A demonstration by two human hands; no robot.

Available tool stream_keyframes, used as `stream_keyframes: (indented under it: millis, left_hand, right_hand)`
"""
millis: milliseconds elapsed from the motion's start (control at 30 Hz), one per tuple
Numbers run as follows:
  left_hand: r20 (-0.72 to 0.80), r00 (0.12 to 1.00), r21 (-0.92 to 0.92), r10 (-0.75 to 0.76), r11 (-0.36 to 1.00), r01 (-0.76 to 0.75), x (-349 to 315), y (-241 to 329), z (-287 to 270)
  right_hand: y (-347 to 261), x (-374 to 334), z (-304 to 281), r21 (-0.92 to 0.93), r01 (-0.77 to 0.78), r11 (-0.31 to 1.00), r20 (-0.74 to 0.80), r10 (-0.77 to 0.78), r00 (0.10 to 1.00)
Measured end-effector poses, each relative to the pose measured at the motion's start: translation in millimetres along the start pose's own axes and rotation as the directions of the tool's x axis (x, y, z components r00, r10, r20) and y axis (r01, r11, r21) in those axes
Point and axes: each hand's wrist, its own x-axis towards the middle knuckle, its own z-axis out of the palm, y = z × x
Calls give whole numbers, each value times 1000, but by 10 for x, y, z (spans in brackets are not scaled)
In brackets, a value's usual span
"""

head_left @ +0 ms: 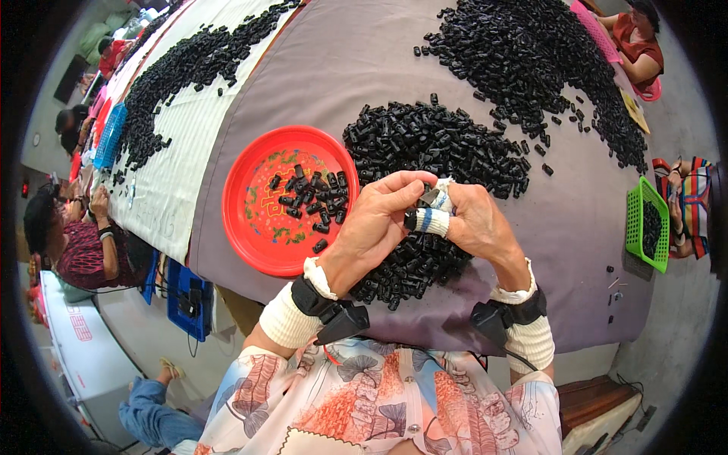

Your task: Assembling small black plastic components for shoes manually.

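Observation:
In front of my chest both hands meet over the near edge of a heap of small black plastic parts [432, 144]. My left hand [371, 227] is closed in a pinch, thumb and forefinger pressed on a small black plastic part [410, 220]. From the other side my right hand [481, 220] also closes on it, with white-and-blue wraps [434, 221] on its fingers. The fingers partly cover the part, so its exact shape is hard to see. At left, beside my left wrist, a round red tray [246, 220] holds several similar black parts on its right side.
Larger heaps of black parts [523, 53] spread over the grey tablecloth [303, 76]; another pile [182, 76] lies on the white-covered table at left. A green basket [658, 258] stands at the right edge. Co-workers sit around. A blue crate [189, 322] is at lower left.

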Motion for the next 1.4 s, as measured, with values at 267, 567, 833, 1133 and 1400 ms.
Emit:
stream_keyframes:
  millis: [267, 567, 833, 1133, 1400]
  left_hand:
    - [36, 999, -102, 8, 995, -5, 18, -6, -58]
    - [31, 999, -79, 6, 997, -4, -9, -2, -25]
    - [0, 999, -10, 40, 999, -40, -39, -18, -12]
    - [-44, 996, 83, 80, 994, -76, -109, -27, 24]
    - [-51, 996, 94, 76, 993, -71, -170, -22, 87]
  right_hand:
    - [-48, -79, -22, 152, -45, 987, -17, 48, 999]
    - [-133, -125, 23, 236, 26, 971, -194, 21, 981]
    - [-164, -146, 73, 267, -109, 958, -176, 160, 971]
    - [-121, -189, 164, 404, -158, 901, -129, 227, 965]
    - [-59, -225, 231, 580, -101, 809, -126, 211, 969]
